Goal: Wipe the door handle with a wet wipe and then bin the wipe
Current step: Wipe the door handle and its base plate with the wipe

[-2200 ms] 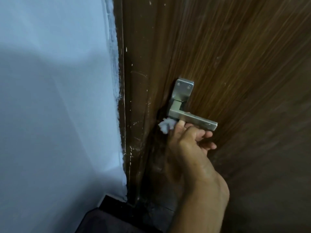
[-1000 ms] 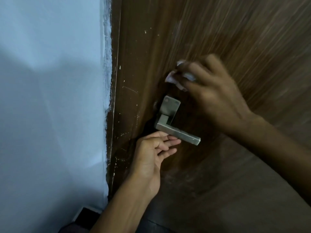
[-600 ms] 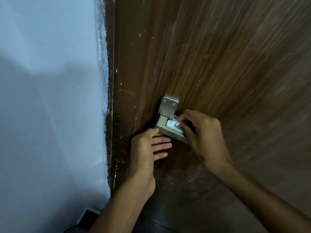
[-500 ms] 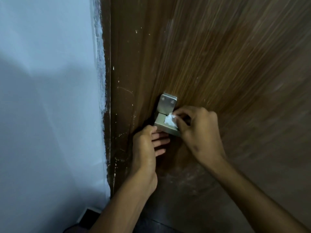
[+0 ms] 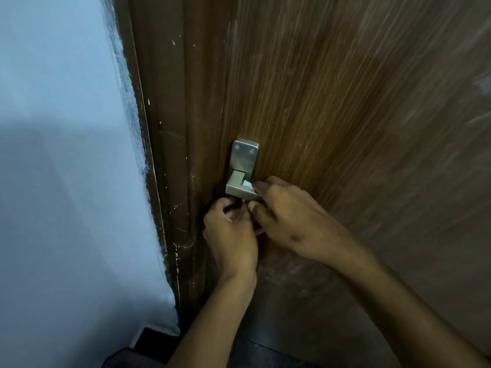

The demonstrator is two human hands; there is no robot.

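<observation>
A brushed-metal door handle [image 5: 237,186] with a screwed backplate sits on the brown wooden door [image 5: 345,107]. My right hand [image 5: 289,219] wraps over the lever from the right and presses a small white wet wipe [image 5: 247,184] against its top; only a corner of the wipe shows. My left hand [image 5: 231,232] is just under the handle's left end, fingers curled up against its underside. The lever's right part is hidden by my right hand. No bin is in view.
The dark, scuffed door frame [image 5: 170,155] runs down left of the handle, next to a pale blue wall [image 5: 66,155]. A strip of dark floor [image 5: 148,341] shows at the bottom.
The wipe went from my left hand to my right. My right hand came down onto the lever with it and now covers more of the lever. My left fingers have curled under the handle.
</observation>
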